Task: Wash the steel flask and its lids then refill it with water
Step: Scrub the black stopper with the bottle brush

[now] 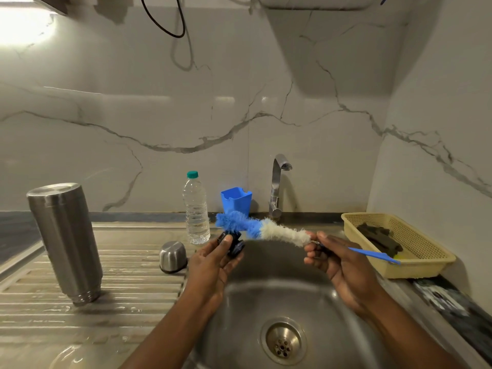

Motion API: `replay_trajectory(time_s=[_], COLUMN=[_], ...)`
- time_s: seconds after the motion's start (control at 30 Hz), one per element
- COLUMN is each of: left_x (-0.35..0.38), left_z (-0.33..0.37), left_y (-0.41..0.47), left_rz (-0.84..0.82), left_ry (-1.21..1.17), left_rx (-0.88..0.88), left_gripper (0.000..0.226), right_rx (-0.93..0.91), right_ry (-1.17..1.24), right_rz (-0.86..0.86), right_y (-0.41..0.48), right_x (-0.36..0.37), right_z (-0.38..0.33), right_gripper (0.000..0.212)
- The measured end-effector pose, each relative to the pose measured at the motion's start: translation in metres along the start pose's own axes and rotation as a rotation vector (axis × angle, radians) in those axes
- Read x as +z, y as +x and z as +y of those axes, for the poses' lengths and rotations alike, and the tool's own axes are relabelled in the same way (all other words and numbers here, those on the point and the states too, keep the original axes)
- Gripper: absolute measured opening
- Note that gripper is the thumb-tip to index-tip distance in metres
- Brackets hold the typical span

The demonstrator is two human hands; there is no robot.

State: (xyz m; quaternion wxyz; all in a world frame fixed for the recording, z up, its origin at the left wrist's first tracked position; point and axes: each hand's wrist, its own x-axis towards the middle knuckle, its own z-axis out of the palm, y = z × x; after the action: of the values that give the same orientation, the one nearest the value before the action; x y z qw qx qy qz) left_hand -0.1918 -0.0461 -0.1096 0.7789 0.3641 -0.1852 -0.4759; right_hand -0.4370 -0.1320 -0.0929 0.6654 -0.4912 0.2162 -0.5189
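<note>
Left hand [213, 259]: fingers and thumb curled round a small dark inner lid [234, 245], held above the sink [266, 302]. Right hand [335, 258]: gripping the blue handle of a bottle brush [266, 230]; its blue bristle tip meets the lid. Steel cap [173, 255]: mouth down on the ribbed surface [106, 302], just left of the left hand. Steel flask [65, 241]: inverted, farther left on the same surface. Water bottle [195, 211], blue cup [236, 199] and tap [277, 187]: along the back wall. Basket [426, 265]: right of the sink, containing a dark cloth [378, 237].
</note>
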Motion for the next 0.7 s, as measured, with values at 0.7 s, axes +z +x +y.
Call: replay_trajectory(time_s=[0.7], left_x=[0.000], left_z=[0.007], left_y=[0.002], left_rz=[0.018], left_ry=[-0.146], left_rx=[-0.009], left_gripper=[0.026], right_rx=[0.016], right_ry=[0.025], right_rz=[0.051], right_y=[-0.001], right_x=[-0.003], right_z=[-0.004], right_gripper=[0.025])
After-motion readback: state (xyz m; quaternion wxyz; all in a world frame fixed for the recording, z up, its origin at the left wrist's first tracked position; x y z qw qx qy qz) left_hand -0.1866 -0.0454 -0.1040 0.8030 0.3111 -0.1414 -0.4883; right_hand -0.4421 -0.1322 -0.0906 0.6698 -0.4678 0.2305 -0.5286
